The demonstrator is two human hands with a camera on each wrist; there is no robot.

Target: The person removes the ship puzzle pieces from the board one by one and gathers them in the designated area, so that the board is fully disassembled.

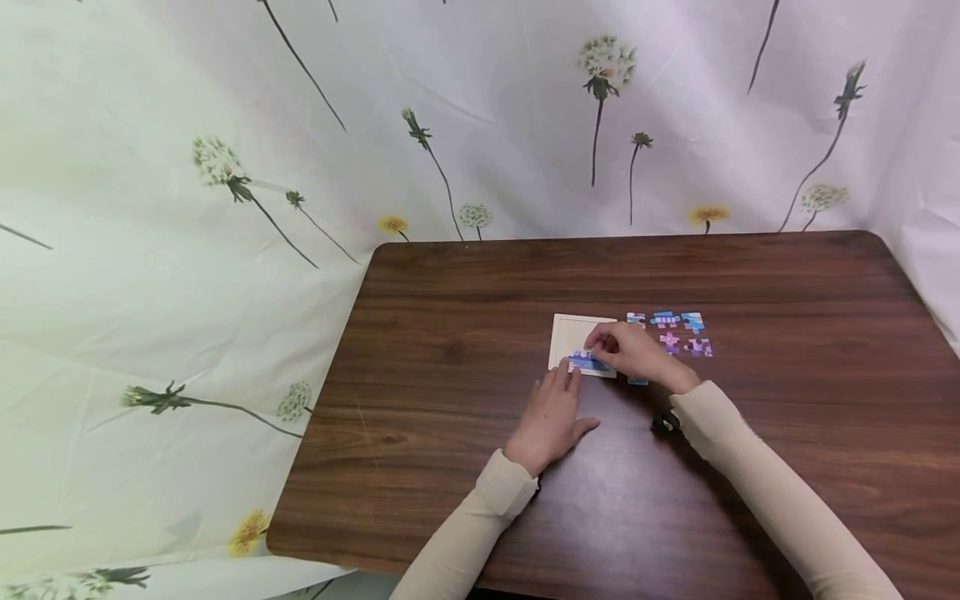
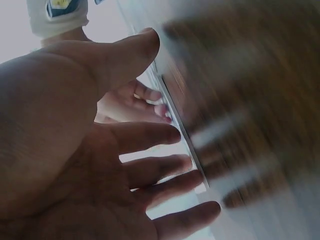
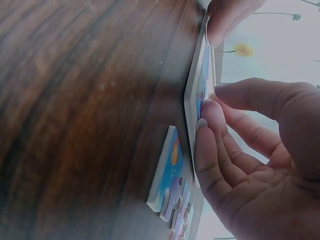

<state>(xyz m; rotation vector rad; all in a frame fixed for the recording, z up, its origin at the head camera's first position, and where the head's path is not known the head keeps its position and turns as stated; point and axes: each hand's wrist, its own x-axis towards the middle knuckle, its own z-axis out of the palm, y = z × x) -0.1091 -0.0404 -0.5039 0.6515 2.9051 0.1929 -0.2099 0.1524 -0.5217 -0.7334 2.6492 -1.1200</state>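
A pale square puzzle tray [image 1: 567, 333] lies on the table, with joined blue and purple jigsaw pieces [image 1: 582, 362] along its near side. My left hand [image 1: 550, 418] rests at the tray's near left edge, its fingers extended and spread in the left wrist view. Over the tray's near right part, my right hand [image 1: 636, 352] has curled fingers and its fingertips at a puzzle piece [image 3: 199, 107], which they partly hide. Close below that hand in the right wrist view lies a loose blue piece [image 3: 169, 172] with an orange spot.
Several loose jigsaw pieces [image 1: 692, 322] lie right of the tray, some covered by my right hand. A small black object [image 1: 664, 424] shows by the right cuff. The brown wooden table [image 1: 420, 400] meets a flower-printed cloth [image 1: 517, 150] at its back and left.
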